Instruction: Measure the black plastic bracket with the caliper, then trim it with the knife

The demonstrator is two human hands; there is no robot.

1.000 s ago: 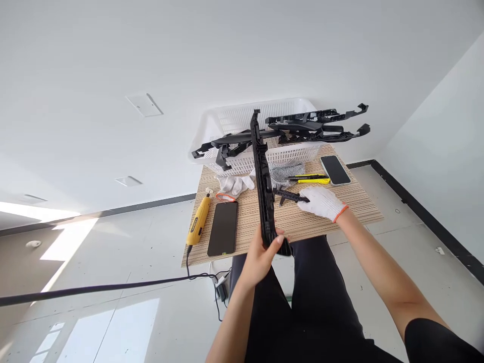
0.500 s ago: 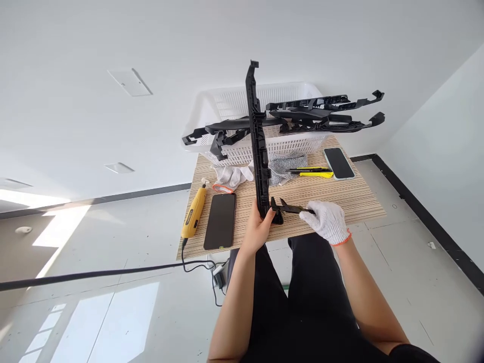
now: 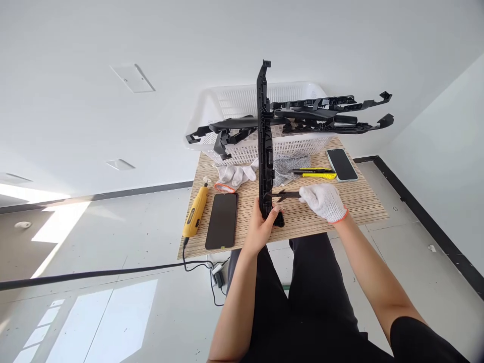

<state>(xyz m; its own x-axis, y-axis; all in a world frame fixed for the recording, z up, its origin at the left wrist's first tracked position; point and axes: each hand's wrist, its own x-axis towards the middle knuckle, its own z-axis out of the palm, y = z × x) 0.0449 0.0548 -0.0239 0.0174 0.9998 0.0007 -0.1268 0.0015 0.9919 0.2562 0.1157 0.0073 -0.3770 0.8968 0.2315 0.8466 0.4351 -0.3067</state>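
Observation:
My left hand (image 3: 260, 224) is bare and wraps round the lower end of a long black plastic trim piece (image 3: 265, 146), which stands nearly upright over the table's front part. My right hand (image 3: 324, 201), in a white knit glove with an orange cuff, is closed on a slim dark tool (image 3: 289, 194). The tool points left, its tip at the right edge of the trim piece just above my left thumb. Its far end looks forked, and I cannot make out its exact kind. The glove covers its handle.
Several black trim pieces (image 3: 313, 115) lie across a white plastic basket (image 3: 230, 148) at the back. On the wooden table (image 3: 302, 229) are a yellow rotary tool (image 3: 195, 212) with a cord, a dark phone (image 3: 222, 221), another phone (image 3: 342, 165), gloves (image 3: 232, 176), a grey cloth (image 3: 289, 169) and yellow-black utility knives (image 3: 317, 173).
My right hand and the dark tool have moved slightly up along the trim piece, and the tool now lies more level. The trim piece stands more upright. The whole view has shifted slightly.

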